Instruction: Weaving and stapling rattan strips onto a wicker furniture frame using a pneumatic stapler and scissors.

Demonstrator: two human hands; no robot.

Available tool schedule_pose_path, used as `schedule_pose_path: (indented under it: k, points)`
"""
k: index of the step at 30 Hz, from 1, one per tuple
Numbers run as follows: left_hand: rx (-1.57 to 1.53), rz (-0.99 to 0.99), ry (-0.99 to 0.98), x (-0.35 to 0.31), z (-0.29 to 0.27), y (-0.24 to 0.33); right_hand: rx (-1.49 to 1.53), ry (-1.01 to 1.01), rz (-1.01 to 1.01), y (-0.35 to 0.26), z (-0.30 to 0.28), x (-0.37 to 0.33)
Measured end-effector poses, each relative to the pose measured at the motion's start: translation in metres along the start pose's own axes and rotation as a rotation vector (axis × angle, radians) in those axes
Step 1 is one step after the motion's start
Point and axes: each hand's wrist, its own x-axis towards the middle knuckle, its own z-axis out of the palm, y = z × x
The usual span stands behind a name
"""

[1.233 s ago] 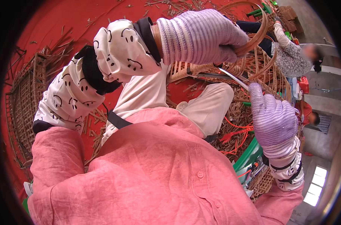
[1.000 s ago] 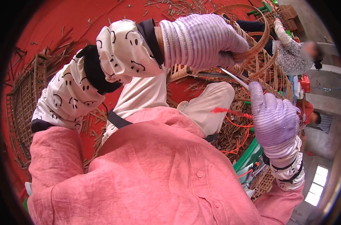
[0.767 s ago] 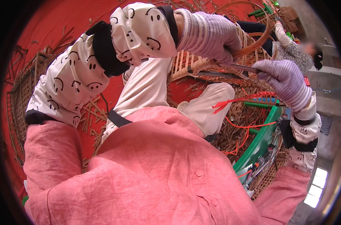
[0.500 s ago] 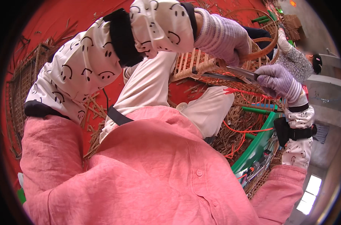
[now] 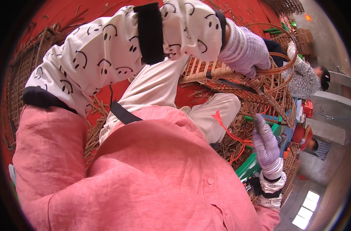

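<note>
My left hand (image 5: 246, 54), in a striped lilac knit glove, is closed on a bent cane strip (image 5: 275, 70) at the upper edge of a woven wicker basket (image 5: 210, 71). The strip curves up into a large loop beyond the fingers. Below and to the right of the basket, my right hand (image 5: 266, 144), gloved alike, is closed round a narrow metal tool (image 5: 255, 115). The tool is blurred and partly hidden, so its exact kind cannot be made out. It stands apart from the strip. The basket lies tilted beside my knees.
A green bench (image 5: 248, 167) with orange-red cord (image 5: 237, 136) is near my right forearm. Cane offcuts (image 5: 237, 154) litter the red floor (image 5: 119, 101). Another woven piece (image 5: 23, 81) stands at the far left. Two people sit at the right, one in a patterned top (image 5: 304, 79).
My right hand has drawn down, away from the strip, taking the metal tool with it. My left hand has shifted slightly right and still grips the strip. The basket has turned a little.
</note>
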Motion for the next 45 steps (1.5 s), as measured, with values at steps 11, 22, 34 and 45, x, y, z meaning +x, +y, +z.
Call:
schedule_pose_path:
  k: [11,22,34,45]
  points:
    - [0.105,-0.047,0.044,0.007,0.005,0.006,-0.153,0.125,0.09,-0.005,0.026,0.013]
    - [0.057,-0.062,0.054,0.007,0.003,0.007,-0.355,0.311,0.128,-0.017,0.045,0.007]
    - [-0.016,-0.034,0.001,0.009,0.01,0.002,-0.732,-0.622,0.252,-0.051,0.002,0.068]
    - [-0.114,0.019,-0.036,0.013,-0.003,-0.009,-0.225,-0.08,-0.027,-0.014,0.003,0.012]
